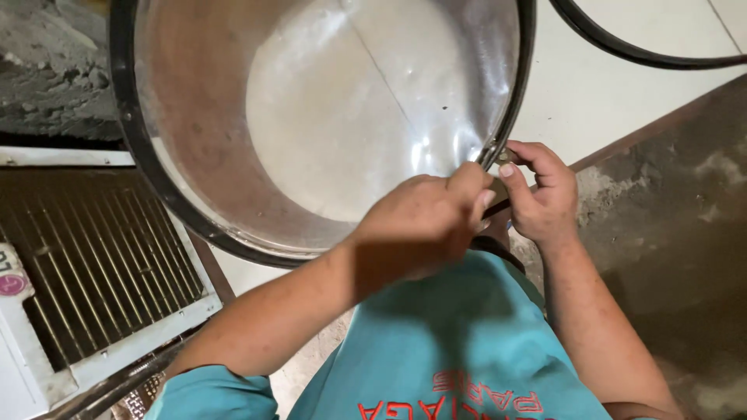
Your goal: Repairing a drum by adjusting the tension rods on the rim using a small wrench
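The fingers (510,169) of both hands pinch together at a small fitting on the black band (132,148) that rims the steel drum (311,117), at its lower right edge. The left hand (424,222) covers most of that spot; the right hand (541,190) grips from the other side. The band already circles the rim; only this joint looks unfinished. At far left, a round pink label (12,284) sits on a white finned unit (101,257).

Round pink label (11,284) (left edge) on white casing (19,365)
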